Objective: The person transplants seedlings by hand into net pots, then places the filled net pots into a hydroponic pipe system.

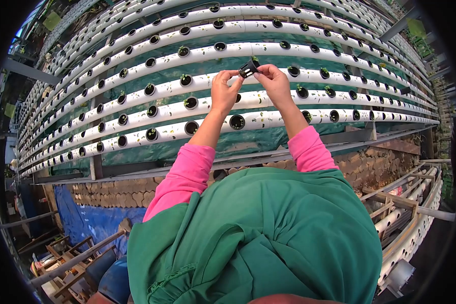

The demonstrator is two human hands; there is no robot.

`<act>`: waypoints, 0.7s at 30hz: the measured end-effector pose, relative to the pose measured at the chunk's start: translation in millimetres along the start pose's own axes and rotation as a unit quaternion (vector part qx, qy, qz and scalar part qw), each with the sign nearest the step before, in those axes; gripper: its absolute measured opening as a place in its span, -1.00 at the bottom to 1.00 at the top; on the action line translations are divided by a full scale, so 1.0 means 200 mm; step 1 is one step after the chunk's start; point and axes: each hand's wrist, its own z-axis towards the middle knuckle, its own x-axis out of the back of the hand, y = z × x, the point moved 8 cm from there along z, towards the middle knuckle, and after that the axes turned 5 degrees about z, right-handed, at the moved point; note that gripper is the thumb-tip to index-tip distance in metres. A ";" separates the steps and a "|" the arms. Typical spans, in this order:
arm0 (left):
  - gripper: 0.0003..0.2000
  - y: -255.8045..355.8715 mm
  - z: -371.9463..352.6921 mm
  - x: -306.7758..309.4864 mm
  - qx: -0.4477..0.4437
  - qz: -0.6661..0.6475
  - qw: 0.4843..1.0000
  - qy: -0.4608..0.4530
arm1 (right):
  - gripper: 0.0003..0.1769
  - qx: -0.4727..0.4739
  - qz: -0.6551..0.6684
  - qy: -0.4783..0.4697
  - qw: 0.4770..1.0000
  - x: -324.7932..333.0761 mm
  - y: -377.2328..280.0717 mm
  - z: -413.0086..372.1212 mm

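Observation:
A small black net pot (247, 69) with slotted sides is held tilted above the white pipes, a bit of green seedling (255, 59) showing at its rim. My left hand (224, 91) is closed with its fingertips at the pot's left side. From the right, my right hand (276, 85) pinches the pot between thumb and fingers. Beneath my hands runs a white growing pipe (258, 100) with round holes. Other black pots sit in the pipes, among them one pot (237, 121) below my left hand and another (293, 71) right of my right hand.
Several rows of white pipes (202, 57) with seedlings stretch left and right over green sheeting (213, 150). A metal rail (228, 164) edges the rack near me. Behind lie a blue tarp (93, 225), a blue barrel (115, 281) and stacked pipes (415, 228).

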 end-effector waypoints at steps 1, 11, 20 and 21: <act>-0.78 -0.01 0.00 0.00 0.001 0.001 1.000 0.001 | -0.80 0.000 0.001 -0.002 1.000 -0.01 0.01 0.00; -0.61 -0.24 -0.05 0.04 0.081 0.022 0.996 -0.011 | -0.75 0.006 -0.106 -0.018 0.994 -0.10 0.19 0.15; -0.57 -0.37 -0.09 0.13 0.124 0.023 0.992 -0.025 | -0.72 -0.016 -0.244 -0.053 0.968 -0.34 0.44 0.29; -0.57 -0.37 -0.10 0.14 0.125 0.019 0.992 -0.027 | -0.72 -0.026 -0.264 -0.050 0.963 -0.34 0.45 0.29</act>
